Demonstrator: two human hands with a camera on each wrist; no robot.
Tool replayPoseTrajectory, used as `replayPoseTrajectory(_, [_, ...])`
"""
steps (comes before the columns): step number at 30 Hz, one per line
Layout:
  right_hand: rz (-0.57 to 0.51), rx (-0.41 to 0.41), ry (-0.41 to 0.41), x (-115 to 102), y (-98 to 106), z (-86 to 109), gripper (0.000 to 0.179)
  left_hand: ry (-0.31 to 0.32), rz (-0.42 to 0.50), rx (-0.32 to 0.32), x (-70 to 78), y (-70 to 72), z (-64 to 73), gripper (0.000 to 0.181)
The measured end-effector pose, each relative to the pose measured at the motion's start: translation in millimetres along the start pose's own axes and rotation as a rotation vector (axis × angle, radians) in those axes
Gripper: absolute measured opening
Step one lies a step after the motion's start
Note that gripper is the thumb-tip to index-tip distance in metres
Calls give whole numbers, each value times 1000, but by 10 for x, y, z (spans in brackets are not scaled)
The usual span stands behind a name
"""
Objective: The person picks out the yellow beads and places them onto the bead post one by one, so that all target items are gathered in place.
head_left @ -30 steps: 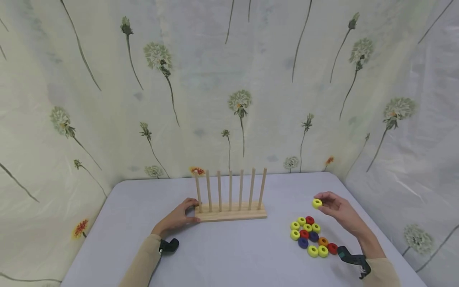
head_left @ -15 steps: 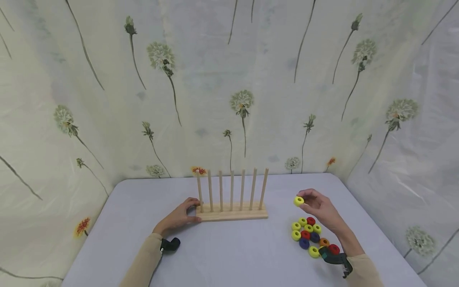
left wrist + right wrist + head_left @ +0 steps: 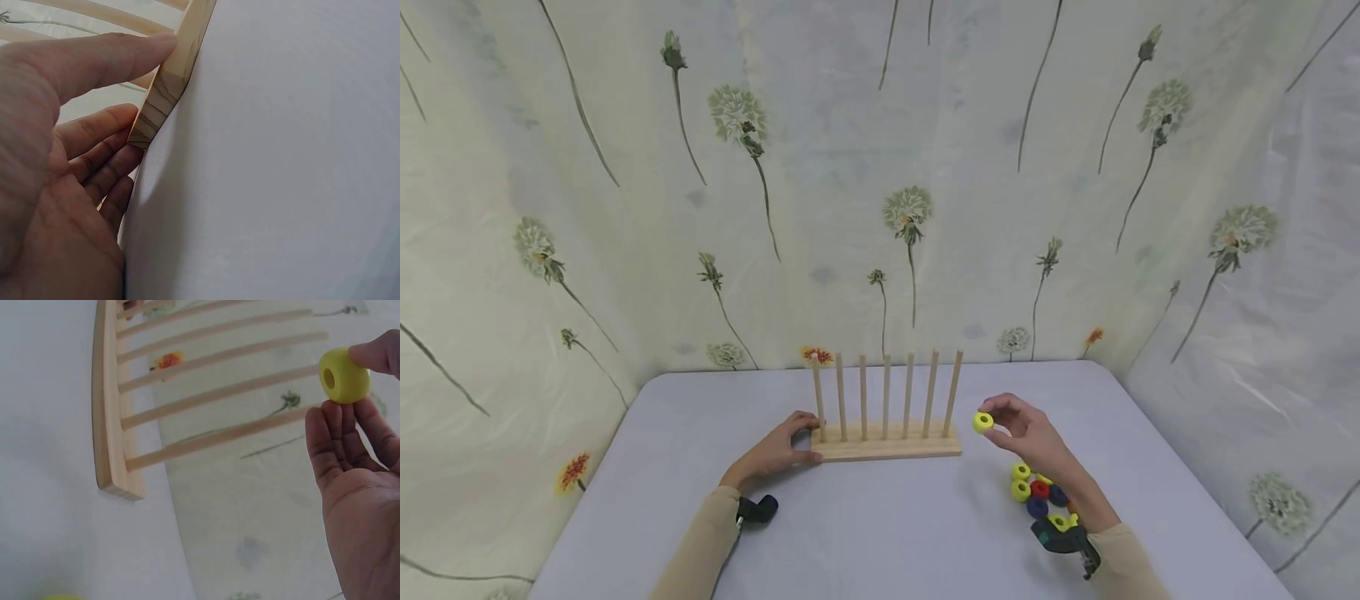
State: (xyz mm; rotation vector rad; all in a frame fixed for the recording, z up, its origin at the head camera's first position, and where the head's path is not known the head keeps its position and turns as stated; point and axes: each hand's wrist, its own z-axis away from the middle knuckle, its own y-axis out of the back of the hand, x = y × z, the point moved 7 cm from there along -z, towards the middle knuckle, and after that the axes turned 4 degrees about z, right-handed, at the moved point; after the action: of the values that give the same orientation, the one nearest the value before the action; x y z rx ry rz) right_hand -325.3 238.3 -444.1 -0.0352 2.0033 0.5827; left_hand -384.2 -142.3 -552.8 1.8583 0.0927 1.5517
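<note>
A wooden peg rack (image 3: 887, 448), a flat base with a row of several bare upright dowels, stands on the white table. My left hand (image 3: 780, 446) holds the base's left end, thumb at the front edge and fingers behind; in the left wrist view the thumb (image 3: 112, 59) lies along the wood. Off the rack's right end, my right hand (image 3: 1030, 435) pinches a yellow bead (image 3: 982, 422) between thumb and fingertips, raised over the table. Its hole (image 3: 329, 378) shows in the right wrist view, facing the dowels.
Loose yellow, red, blue and orange beads (image 3: 1021, 490) lie in a cluster on the table (image 3: 880, 533) at the right, partly hidden under my right forearm and its wrist camera (image 3: 1060, 537). A flower-printed curtain (image 3: 820, 183) hangs behind the table.
My right hand has moved left with the yellow bead, from above the bead cluster to near the rack's right end. The left hand stays on the rack.
</note>
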Motion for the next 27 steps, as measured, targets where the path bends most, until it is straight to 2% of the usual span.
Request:
replayPoseTrajectory(6, [-36, 37, 63, -112, -168, -81, 30, 4, 10, 9, 9, 4, -6, 65])
replayPoseTrajectory(13, [1, 222, 51, -177, -264, -106, 32, 14, 22, 9, -12, 9, -9, 65])
replayPoseTrajectory(17, [15, 266, 54, -225, -347, -130, 33, 15, 21, 15, -14, 23, -8, 64])
replayPoseTrajectory(21, [55, 319, 5, -341, -431, -148, 33, 4, 21, 15, -11, 25, -12, 64])
replayPoseTrajectory(24, [112, 404, -54, -496, -469, -147, 32, -2, 17, 10, -11, 17, -12, 65])
replayPoseTrajectory(27, [194, 503, -77, -655, -498, -144, 32, -4, 9, 6, -16, 10, -15, 65])
